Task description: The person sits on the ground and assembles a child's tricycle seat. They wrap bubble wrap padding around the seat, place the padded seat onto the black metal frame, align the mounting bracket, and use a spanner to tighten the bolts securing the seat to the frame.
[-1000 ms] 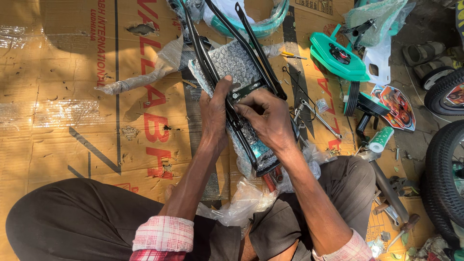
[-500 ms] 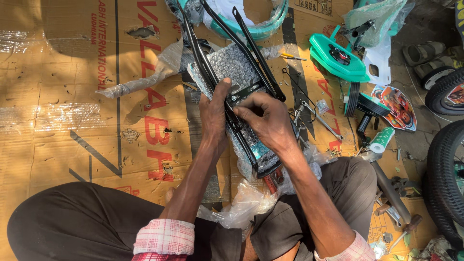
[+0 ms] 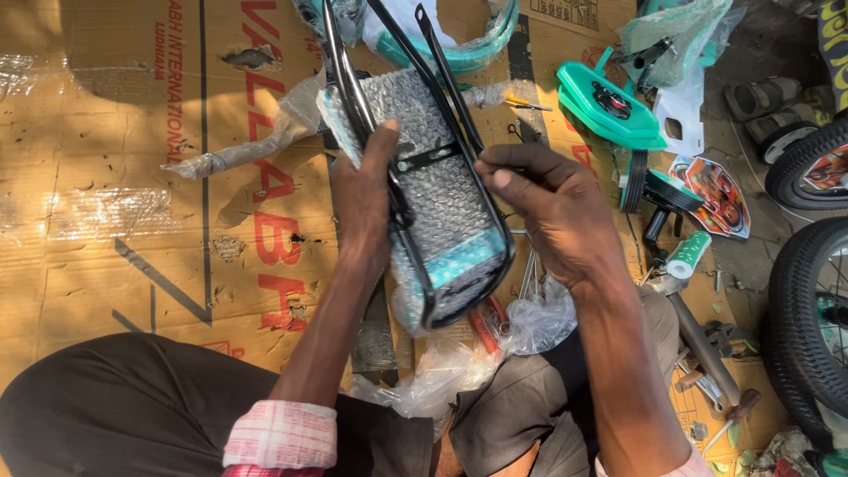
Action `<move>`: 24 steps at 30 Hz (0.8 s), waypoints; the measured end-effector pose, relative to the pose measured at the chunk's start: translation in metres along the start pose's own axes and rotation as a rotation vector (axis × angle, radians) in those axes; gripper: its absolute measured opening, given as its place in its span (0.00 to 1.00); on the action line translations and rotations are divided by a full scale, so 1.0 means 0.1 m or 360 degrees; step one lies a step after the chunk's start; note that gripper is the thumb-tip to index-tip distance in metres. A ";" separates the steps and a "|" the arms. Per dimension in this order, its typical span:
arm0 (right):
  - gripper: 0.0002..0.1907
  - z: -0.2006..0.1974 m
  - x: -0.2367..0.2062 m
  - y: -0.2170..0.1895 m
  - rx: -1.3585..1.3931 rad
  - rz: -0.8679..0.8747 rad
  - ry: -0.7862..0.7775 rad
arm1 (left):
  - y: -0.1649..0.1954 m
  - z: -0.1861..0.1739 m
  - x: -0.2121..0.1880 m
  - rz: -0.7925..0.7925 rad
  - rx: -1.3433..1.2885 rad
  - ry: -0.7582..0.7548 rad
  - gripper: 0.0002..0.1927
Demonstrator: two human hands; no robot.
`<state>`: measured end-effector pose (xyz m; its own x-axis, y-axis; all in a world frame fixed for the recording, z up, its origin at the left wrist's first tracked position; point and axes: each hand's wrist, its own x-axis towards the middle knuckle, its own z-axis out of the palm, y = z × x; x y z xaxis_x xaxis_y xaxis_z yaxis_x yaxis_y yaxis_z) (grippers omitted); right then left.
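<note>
left hand point(image 3: 367, 199) and right hand point(image 3: 552, 212) both grip one bubble-wrapped black frame point(image 3: 437, 199); two tyres point(image 3: 808, 327) nearby.

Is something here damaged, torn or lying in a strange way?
Yes. The cardboard on the floor has torn holes, one near its top edge and smaller ones by the left hand. Loose plastic wrap lies crumpled under the black frame, which both hands hold. Small parts lie scattered beside the right hand.
</note>
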<state>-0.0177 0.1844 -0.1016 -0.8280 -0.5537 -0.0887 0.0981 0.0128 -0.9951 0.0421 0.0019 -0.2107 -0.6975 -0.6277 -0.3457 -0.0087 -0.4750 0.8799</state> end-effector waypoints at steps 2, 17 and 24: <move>0.08 -0.07 0.04 -0.06 -0.0033 -0.0020 0.0104 | 0.12 -0.03 -0.02 0.0107 -0.0075 -0.0046 0.42; 0.10 0.15 0.23 -0.06 -0.1148 -0.0648 0.0083 | 0.24 0.01 -0.06 0.0266 -0.0113 -0.0088 0.36; 0.14 0.31 0.28 0.09 -0.1865 -0.1151 0.0046 | 0.28 0.03 -0.12 0.0329 -0.0147 -0.0131 0.35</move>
<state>-0.0234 0.1434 -0.1118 -0.5074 -0.7202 0.4732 -0.8617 0.4278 -0.2729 0.0480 -0.0018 -0.1813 -0.7339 -0.6666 -0.1304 0.2031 -0.3986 0.8943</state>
